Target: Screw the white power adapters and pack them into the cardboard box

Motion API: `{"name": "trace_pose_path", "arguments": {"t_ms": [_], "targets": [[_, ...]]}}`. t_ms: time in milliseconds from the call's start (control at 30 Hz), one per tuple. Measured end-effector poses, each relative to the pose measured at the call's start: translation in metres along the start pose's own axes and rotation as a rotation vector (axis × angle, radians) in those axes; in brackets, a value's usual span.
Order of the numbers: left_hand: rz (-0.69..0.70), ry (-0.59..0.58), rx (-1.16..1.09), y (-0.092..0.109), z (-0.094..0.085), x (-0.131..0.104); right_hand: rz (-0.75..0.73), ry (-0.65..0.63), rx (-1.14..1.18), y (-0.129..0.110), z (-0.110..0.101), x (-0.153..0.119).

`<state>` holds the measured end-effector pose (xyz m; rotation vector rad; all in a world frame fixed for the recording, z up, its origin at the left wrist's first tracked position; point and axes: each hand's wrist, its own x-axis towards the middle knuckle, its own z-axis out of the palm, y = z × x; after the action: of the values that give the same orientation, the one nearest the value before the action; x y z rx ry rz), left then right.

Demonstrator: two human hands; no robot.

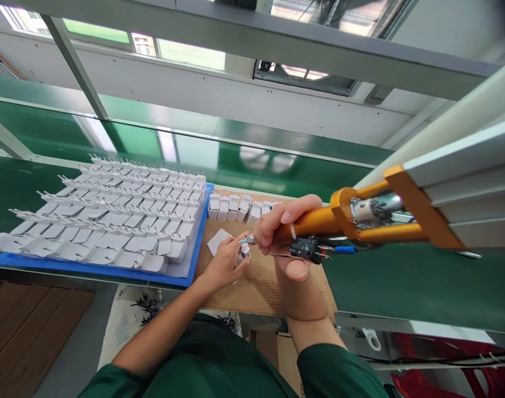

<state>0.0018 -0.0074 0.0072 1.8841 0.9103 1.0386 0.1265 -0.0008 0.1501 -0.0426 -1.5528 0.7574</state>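
Note:
My right hand (287,224) is wrapped round the orange power screwdriver (318,223), which has a black switch (306,249) on its side. The slim metal tip (247,240) points left, down at a small white plastic part (244,252). My left hand (225,262) grips that part on the brown board (256,290), its fingers closed about it and hiding much of it. Whether the tip touches the part cannot be made out. A flat white piece (217,241) lies just beyond my left fingers.
To the left, a blue tray (196,251) carries rows of white parts (111,213) with thin upright pins. Several small white parts (229,205) stand along the board's far edge. The green bench (393,282) runs right. A grey column (463,182) reaches in from the right.

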Motion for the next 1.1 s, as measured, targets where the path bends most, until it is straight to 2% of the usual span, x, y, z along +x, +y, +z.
{"name": "trace_pose_path", "arguments": {"t_ms": [133, 333, 467, 567, 700, 967, 1100], "targets": [[0.116, -0.103, 0.153, 0.003, -0.015, -0.011, -0.011, -0.021, -0.007, -0.002, 0.003, 0.003], [0.128, -0.064, 0.220, -0.002, -0.019, -0.015, -0.045, -0.047, -0.002, -0.002, 0.003, 0.007], [0.131, -0.100, 0.249, -0.001, -0.021, -0.015, 0.044, 0.022, -0.080, -0.002, -0.001, 0.001], [0.092, -0.123, 0.220, 0.000, -0.021, -0.013, 0.093, 0.062, -0.121, -0.002, -0.004, -0.003], [0.002, -0.108, 0.135, -0.001, -0.016, -0.011, 0.103, 0.035, -0.106, -0.005, -0.001, 0.002], [-0.056, -0.072, 0.022, -0.011, -0.009, -0.009, 0.018, 0.035, -0.110, -0.009, 0.006, 0.012], [-0.157, -0.011, -0.088, -0.018, -0.003, -0.007, 0.027, 0.034, -0.092, -0.009, 0.005, 0.011]]}}
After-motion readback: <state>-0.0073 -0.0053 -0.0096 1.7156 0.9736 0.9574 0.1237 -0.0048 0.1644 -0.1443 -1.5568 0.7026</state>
